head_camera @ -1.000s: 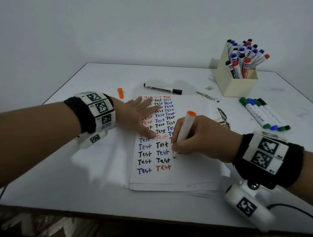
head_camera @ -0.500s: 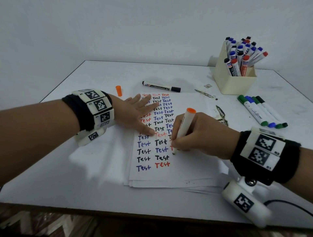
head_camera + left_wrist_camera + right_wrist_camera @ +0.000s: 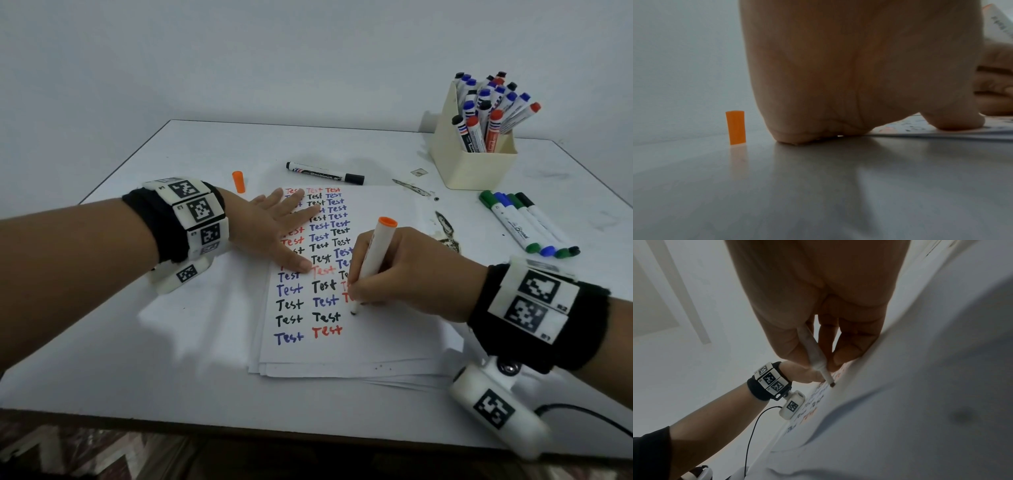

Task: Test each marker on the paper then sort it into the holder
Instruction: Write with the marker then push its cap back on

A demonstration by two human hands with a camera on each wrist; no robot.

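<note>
My right hand grips an uncapped white marker with an orange end, its tip touching the paper below the third column of "Test" words. The same marker shows between thumb and fingers in the right wrist view. My left hand lies flat with spread fingers on the paper's upper left part, and its palm fills the left wrist view. The orange cap stands upright on the table left of the paper; this cap also appears beside the palm. The cream holder at the back right is full of several markers.
A black-capped marker lies above the paper. Several green, blue and black markers lie right of the paper, in front of the holder. Dark stains mark the white table near the paper's right edge.
The marker tip has shifted slightly down the paper to the row beneath the last red word. The left hand has stayed flat on the paper.
</note>
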